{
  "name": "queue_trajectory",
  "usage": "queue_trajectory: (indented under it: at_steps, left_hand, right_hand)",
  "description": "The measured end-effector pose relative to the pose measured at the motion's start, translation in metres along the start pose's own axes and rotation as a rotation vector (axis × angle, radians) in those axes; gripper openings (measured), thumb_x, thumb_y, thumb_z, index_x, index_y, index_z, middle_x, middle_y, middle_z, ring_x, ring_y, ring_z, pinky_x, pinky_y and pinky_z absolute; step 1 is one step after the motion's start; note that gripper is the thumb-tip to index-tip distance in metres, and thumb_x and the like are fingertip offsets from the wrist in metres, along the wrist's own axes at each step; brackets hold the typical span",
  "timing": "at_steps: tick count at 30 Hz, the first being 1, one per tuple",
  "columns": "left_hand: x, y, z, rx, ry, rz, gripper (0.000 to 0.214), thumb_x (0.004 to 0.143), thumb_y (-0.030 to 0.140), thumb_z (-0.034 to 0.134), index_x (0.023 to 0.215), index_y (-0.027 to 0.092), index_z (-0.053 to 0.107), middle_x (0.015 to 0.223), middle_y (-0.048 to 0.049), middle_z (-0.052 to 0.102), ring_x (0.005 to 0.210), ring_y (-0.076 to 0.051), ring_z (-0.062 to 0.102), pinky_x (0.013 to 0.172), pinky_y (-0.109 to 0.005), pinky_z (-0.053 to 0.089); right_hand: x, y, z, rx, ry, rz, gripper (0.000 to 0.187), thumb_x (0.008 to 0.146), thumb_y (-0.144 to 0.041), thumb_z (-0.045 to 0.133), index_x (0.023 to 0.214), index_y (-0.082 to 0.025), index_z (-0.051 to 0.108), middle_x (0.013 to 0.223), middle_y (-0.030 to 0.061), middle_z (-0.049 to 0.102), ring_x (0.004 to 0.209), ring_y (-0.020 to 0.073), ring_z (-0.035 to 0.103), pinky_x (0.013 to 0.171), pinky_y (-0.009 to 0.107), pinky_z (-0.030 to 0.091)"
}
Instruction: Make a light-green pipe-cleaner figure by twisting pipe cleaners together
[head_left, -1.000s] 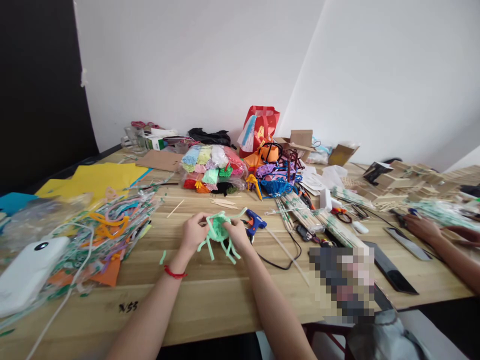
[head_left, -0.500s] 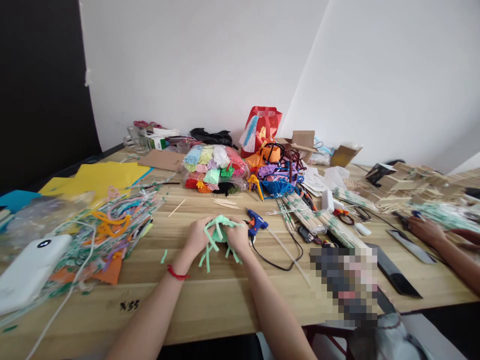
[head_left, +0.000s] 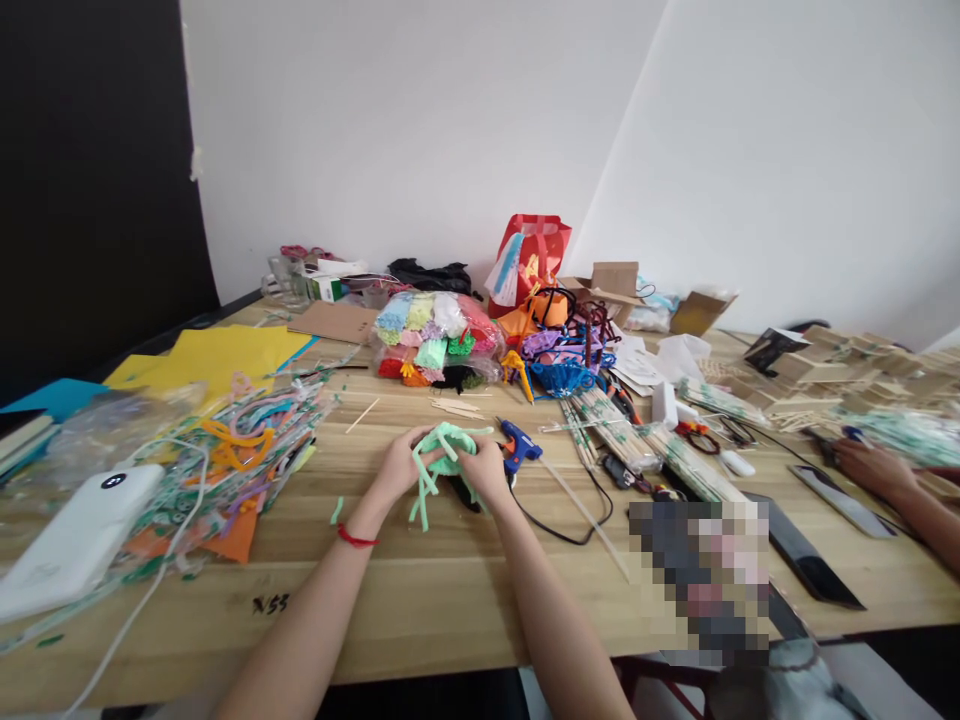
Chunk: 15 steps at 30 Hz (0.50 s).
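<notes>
Between my two hands is a mint-green bundle of fuzzy pipe cleaners (head_left: pixel 444 450), bent into a rounded shape with loose ends hanging down. My left hand (head_left: pixel 401 468) grips its left side, and a red cord circles that wrist. On the other side my right hand (head_left: pixel 486 470) is closed on it too. A dark thing, partly hidden, shows under the bundle by my right fingers. Just right of that hand lies a blue hot glue gun (head_left: pixel 517 446) with a black cable. A short green scrap (head_left: pixel 337 510) rests left of my left wrist.
A bag of coloured pipe cleaners (head_left: pixel 439 340) sits behind my hands. Plastic-wrapped strips and a white power bank (head_left: pixel 82 540) lie on the left. To the right are bundled wooden sticks (head_left: pixel 611 425), a dark blade-like strip (head_left: pixel 814 565) and another person's hand (head_left: pixel 874 468).
The camera view has shifted slightly, so the table's contents appear further right. The green bundle has turned a little in my hands, and its loose ends hang differently.
</notes>
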<state>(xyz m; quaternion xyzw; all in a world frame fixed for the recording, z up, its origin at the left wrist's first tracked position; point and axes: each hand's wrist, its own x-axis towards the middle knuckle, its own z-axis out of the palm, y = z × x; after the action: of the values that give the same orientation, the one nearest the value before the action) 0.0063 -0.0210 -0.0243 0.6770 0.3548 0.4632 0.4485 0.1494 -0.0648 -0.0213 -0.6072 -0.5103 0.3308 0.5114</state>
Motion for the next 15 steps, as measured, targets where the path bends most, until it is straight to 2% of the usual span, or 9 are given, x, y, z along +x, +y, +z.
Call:
queue_trajectory:
  at_steps: [4,8,11,15]
  left_hand:
    - [0.003,-0.007,-0.003,-0.055,0.043,-0.023,0.03,0.063,0.025,0.067,0.091,0.016,0.062,0.089,-0.0074,0.069,0.082,-0.022,0.064,0.07,-0.032,0.052]
    - [0.006,-0.015,-0.009,-0.077,0.21,0.001,0.03,0.062,0.025,0.066,0.089,0.016,0.06,0.087,-0.0065,0.068,0.081,-0.021,0.064,0.07,-0.033,0.052]
    - [0.007,-0.014,-0.012,-0.064,0.354,-0.013,0.032,0.062,0.027,0.067,0.091,0.016,0.058,0.086,-0.0064,0.067,0.079,-0.021,0.064,0.067,-0.033,0.052]
    - [0.01,-0.009,-0.014,-0.102,0.467,-0.024,0.032,0.06,0.028,0.067,0.088,0.015,0.058,0.083,-0.0055,0.066,0.074,-0.019,0.063,0.064,-0.03,0.052]
  right_hand:
    - [-0.001,-0.005,-0.001,0.157,-0.103,0.055,0.023,0.066,-0.03,0.063,0.081,-0.013,0.068,0.073,0.0035,0.069,0.063,0.0179,0.061,0.055,0.027,0.05]
    - [-0.002,-0.007,-0.003,0.288,-0.253,0.127,0.031,0.062,-0.034,0.069,0.084,-0.013,0.068,0.075,0.0047,0.068,0.065,0.0176,0.064,0.049,0.025,0.053]
    - [-0.001,-0.003,-0.001,0.221,-0.219,0.121,0.028,0.063,-0.037,0.068,0.074,-0.011,0.068,0.064,0.0049,0.067,0.057,0.015,0.062,0.044,0.022,0.051]
    - [0.002,-0.001,0.002,0.224,-0.135,0.108,0.033,0.068,-0.044,0.063,0.07,-0.011,0.067,0.062,0.0063,0.067,0.049,0.0125,0.058,0.042,0.021,0.048]
